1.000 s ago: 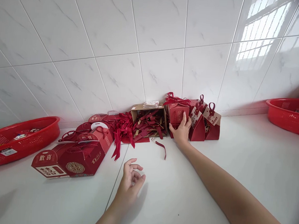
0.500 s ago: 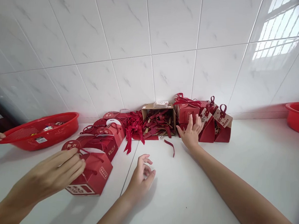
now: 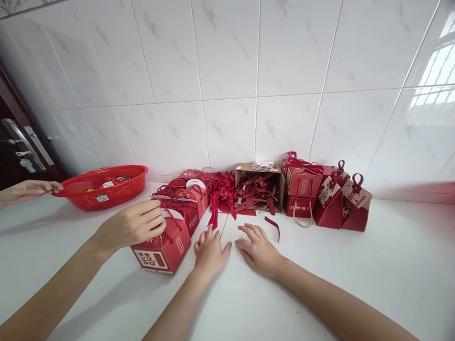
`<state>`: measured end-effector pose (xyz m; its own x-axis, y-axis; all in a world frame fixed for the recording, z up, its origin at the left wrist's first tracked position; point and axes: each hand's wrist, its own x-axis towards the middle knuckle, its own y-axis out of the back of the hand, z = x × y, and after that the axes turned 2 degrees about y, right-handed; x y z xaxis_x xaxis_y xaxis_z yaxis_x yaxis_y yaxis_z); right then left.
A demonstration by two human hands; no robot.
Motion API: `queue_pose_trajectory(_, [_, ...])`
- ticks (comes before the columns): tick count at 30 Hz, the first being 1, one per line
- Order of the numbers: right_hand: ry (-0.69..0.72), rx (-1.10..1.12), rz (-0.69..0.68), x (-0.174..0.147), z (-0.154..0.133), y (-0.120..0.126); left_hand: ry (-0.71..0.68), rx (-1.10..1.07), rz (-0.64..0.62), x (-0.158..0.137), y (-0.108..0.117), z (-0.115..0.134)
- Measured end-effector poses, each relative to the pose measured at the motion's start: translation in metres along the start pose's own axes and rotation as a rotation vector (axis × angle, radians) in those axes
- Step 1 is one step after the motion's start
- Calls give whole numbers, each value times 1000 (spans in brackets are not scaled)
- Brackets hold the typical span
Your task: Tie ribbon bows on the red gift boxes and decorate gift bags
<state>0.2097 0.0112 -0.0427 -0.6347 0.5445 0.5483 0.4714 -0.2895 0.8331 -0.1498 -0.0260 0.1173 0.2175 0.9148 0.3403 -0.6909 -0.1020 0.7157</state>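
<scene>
My left hand (image 3: 211, 254) rests on the white tabletop (image 3: 265, 315) with its fingers spread and nothing in them. Beside it lies my right hand (image 3: 259, 249), fingers stretched out and also holding nothing. Just beyond my right fingers is a loose dark red strap (image 3: 273, 228). Red ribbons (image 3: 222, 190) trail toward my left fingertips. At the left, another person's hand (image 3: 136, 226) is at the cord handle of a red gift box (image 3: 164, 253) with white panels. That person's other hand (image 3: 41, 187) grips the rim of a red plastic basket (image 3: 96, 199).
A cardboard box (image 3: 282, 186) full of dark red straps stands against the tiled wall, with white cards (image 3: 263, 166) on top. Stacked red boxes (image 3: 300, 182) and pointed gift boxes (image 3: 357, 210) are to its right. More red boxes (image 3: 199, 199) line the left.
My right hand has drawn back from the stacked boxes to the tabletop beside my left. My left fingers have straightened from a curl. The view has shifted left; the other person's hand stays at the box cord.
</scene>
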Motion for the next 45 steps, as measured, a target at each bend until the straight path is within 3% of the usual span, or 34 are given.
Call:
queue_pose_trajectory(4, [-31,31,-28,-3,-1,3,-15,46,-81,0,-2,4])
queue_pose_trajectory(8, [-65,48,-38,-5,0,5,18,27,-146,-3,21,10])
queue_pose_trajectory(11, [-88,56,-47,-7,-5,6,124,60,15,-9,29,18])
queue_pose_trajectory(12, [-99,58,-50,-8,-6,6,190,105,180,-11,23,21])
queue_pose_trajectory(14, [-122,64,-58,-10,-9,8,235,131,265,-14,-4,26])
queue_pose_trajectory(20, [-191,94,-73,-20,-21,15,284,186,201,-12,-132,35])
queue_pose_trajectory(25, [-215,136,-89,-37,-40,24,328,245,152,-9,-194,33])
queue_pose_trajectory(31, [-229,192,-120,-53,-56,35,385,346,153,-18,-217,33])
queue_pose_trajectory(38, [-237,237,-130,-55,-58,37,281,345,85,-22,-218,33])
queue_pose_trajectory(45, [-246,264,-127,-55,-56,37,326,245,78,-20,-212,24])
